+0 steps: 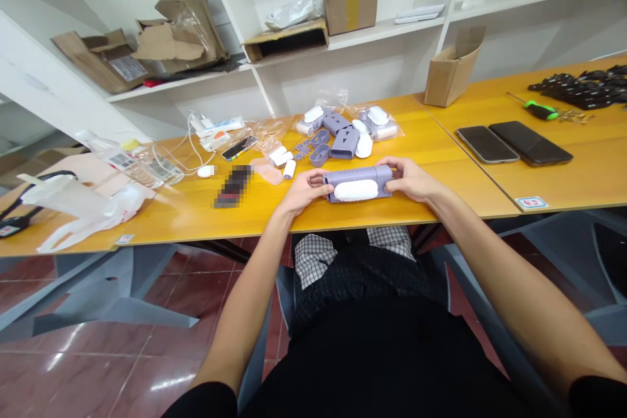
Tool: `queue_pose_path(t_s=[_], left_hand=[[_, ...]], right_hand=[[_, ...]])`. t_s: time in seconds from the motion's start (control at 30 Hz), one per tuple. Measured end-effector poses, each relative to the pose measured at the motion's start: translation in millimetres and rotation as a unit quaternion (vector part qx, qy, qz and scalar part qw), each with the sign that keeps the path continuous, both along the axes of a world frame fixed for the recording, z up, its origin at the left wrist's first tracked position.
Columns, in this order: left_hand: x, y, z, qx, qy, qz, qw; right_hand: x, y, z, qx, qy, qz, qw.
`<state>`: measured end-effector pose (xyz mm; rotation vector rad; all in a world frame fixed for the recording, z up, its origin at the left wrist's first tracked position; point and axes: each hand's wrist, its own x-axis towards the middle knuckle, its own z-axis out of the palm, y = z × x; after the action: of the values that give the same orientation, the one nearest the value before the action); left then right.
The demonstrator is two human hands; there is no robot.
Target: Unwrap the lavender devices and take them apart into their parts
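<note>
I find both hands on one item. The left hand (306,188) is closed around the left end of a lilac plastic casing (357,176), and the right hand (409,179) grips its right end, with the fingers over the top. Neither hand is spread wide; both are holding the casing. Its long axis runs left to right across my view, directly between the hands, and I cannot confirm that either hand is the nearer. A white oval panel (356,190) sits on the casing's near face, and small perforations mark its upper face. I cannot tell whether the casing touches the tabletop (210,222) or is held just above it, but it lies close to the near edge.

Just beyond the casing I note two more lilac housings (341,144), small lilac trays (319,155) and white oval pieces (364,147), with clear plastic bags among them. Farther left lies a white plastic carrier bag (83,209). To the right, on an adjoining tabletop, I record two smartphones (509,144) and a green-handled screwdriver (541,110). A cardboard box (453,75) stands at the far right.
</note>
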<state>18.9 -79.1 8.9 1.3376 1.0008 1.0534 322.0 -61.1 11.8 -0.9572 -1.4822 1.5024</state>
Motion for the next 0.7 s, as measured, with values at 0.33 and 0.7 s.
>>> queue_pose_path(t_s=[0.33,0.7], left_hand=[[4.9,-0.5,-0.9,0.008,0.018,0.074,0.997],[6.7,-3.3,1.0,0.014,0.010,0.076,0.997]], right_hand=[[-1.9,3.1,-2.3,0.033,-0.037,-0.023,0.999],[-7.9,1.7,-3.0,0.044,-0.043,-0.043,0.997]])
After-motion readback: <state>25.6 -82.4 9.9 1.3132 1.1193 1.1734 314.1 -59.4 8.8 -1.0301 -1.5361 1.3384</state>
